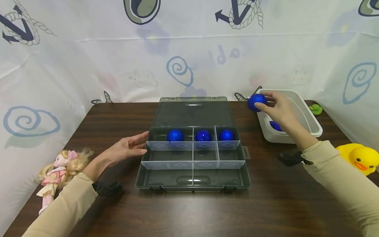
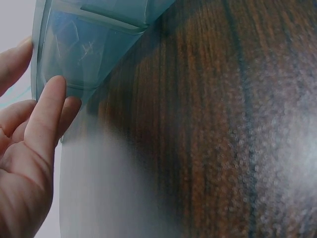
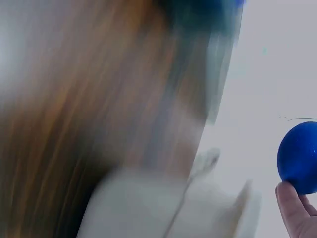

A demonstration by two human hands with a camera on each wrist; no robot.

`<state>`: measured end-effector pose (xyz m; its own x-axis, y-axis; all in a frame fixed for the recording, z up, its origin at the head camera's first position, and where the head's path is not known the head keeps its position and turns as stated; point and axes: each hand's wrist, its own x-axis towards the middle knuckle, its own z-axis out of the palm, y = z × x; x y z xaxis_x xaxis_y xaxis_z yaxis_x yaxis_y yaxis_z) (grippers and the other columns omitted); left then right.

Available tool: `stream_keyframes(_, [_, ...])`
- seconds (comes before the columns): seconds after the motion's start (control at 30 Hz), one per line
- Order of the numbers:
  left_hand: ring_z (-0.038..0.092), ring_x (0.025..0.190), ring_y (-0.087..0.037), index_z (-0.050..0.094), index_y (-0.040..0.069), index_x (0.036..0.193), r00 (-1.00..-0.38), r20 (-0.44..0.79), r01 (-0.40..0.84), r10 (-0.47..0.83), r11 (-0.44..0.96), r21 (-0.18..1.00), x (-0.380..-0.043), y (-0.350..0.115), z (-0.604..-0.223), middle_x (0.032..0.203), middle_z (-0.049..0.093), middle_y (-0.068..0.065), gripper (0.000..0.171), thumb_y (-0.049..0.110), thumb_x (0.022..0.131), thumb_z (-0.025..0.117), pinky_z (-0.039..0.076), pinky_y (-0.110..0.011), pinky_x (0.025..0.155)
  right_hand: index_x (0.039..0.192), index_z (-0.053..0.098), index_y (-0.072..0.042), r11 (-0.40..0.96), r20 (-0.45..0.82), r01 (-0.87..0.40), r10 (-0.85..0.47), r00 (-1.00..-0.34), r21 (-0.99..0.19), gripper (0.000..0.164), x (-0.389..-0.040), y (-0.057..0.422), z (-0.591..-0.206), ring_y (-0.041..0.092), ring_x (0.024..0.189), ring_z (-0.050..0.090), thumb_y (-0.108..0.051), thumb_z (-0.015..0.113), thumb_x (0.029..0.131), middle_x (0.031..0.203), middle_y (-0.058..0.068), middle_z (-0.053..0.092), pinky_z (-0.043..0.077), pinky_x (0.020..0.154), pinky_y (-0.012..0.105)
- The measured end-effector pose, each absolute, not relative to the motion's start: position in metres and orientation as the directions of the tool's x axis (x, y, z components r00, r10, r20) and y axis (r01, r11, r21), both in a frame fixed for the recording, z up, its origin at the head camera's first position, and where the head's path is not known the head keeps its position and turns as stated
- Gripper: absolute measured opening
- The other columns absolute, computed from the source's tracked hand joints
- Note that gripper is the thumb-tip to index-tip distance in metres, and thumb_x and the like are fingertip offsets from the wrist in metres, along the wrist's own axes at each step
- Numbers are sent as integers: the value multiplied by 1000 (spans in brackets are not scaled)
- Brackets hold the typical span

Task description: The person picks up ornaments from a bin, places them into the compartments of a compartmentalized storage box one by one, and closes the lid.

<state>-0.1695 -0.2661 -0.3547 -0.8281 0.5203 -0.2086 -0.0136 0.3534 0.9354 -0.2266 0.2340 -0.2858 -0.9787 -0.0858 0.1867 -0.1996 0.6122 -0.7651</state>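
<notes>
From where I'm standing, the person's right hand (image 1: 279,107) is pinching a blue ball (image 1: 257,102) between thumb and fingers, holding it up by the left rim of a white tub (image 1: 278,138). Inside that tub another blue piece (image 1: 275,126) is lying, partly hidden by the hand. The left hand (image 1: 127,148) is reaching to the left side of a dark, see-through box (image 1: 168,174) — its fingers are lying relaxed and nearly straight, the tips touching the wall rather than wrapping round it.

The box is lying open on the brown table (image 1: 192,210), its lid (image 1: 192,113) tipped back at the far side. Three blue balls are sitting in its far row, one to each compartment: a left ball (image 1: 175,135), a middle ball (image 1: 203,135) and a right ball (image 1: 227,135). No ball is showing in the middle or near rows.

To my eye, the step in hand is shifting a ball from tub to box. The next move seems to be calling for bringing it leftward over a vacant compartment, perhaps in the middle row, and lowering it clear of the dividers — while the left hand is steadying the box.
</notes>
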Motion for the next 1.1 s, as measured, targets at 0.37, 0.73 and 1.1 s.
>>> stream_keyframes(0.37, [17, 140, -41, 10, 1, 150, -825, -216, -15, 522, 362, 932, -168, -265, -356, 157, 6, -18, 82, 16, 90, 63, 24, -47, 106, 123, 55, 0, 503, 146, -405, -478, -866, -764, 44, -190, 118, -288, 34, 105, 63, -18, 70, 86, 119, 19, 61, 53, 88, 44])
stream_keyframes(0.73, [19, 140, -41, 11, 1, 150, -834, -217, -14, 507, 374, 928, -168, -265, -354, 157, 8, -18, 82, 16, 90, 64, 25, -46, 105, 116, 60, -5, 530, 77, -469, -601, -795, -706, 42, -172, 64, -297, 24, 99, 64, -29, 72, 83, 113, 11, 65, 54, 86, 35])
stream_keyframes(1.1, [18, 140, -41, 11, 1, 150, -833, -211, -13, 511, 364, 931, -169, -266, -354, 157, 8, -18, 82, 16, 90, 64, 26, -45, 105, 115, 61, -8, 576, 64, -489, -603, -796, -655, 44, -169, 53, -307, 20, 95, 62, -36, 72, 83, 110, 7, 66, 53, 81, 31])
